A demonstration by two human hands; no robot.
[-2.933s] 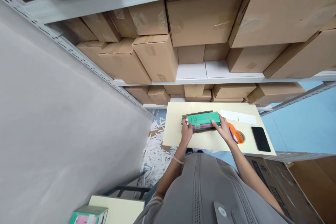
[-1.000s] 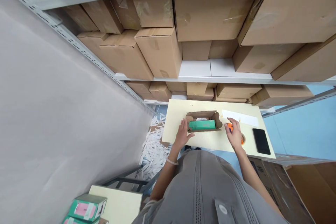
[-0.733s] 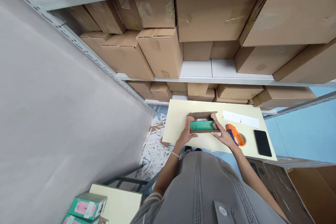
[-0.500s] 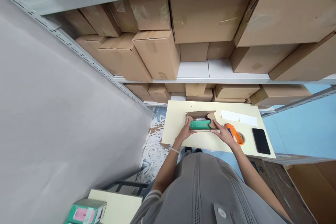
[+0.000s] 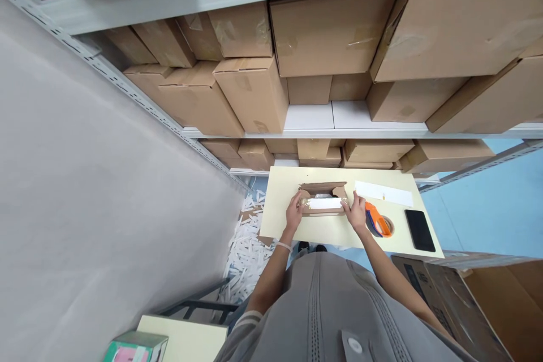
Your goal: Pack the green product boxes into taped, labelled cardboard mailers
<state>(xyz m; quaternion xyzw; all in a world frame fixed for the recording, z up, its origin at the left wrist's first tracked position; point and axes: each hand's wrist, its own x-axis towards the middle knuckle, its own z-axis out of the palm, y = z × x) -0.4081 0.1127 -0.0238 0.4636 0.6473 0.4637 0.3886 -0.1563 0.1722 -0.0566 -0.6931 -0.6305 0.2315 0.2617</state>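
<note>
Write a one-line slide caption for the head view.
Both hands, left hand and right hand, press on a small cardboard box on a pale table, beside an orange tape dispenser.

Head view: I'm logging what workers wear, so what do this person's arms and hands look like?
Both forearms are bare, with no gloves on the left hand or the right hand. A thin pale band circles the left wrist. A striped cuff or hem shows near the left elbow, beside a grey ribbed garment.
</note>
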